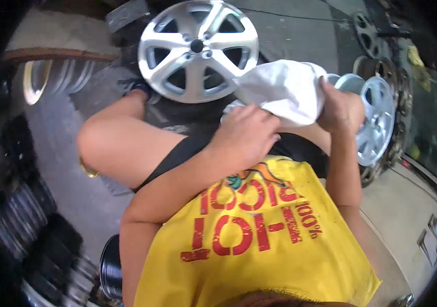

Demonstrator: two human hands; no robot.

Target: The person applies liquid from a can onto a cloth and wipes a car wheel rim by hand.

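A white cloth (285,89) is bunched up between my two hands, above my lap. My left hand (246,133) has its fingers curled on the cloth's lower left edge. At the cloth's right side, my right hand (337,108) grips it with the thumb raised. Just beyond the cloth, a silver alloy wheel (198,77) with broad spokes faces up between my legs. The cloth lies against or over the wheel's lower right rim; whether they touch is unclear.
Pale blue wheels (377,120) stand at the right beside my knee, with darker rims behind them. Several dark rims (21,210) are stacked at the left. A gold-edged rim (37,82) stands at the upper left, and a black rim (110,266) sits at the lower left.
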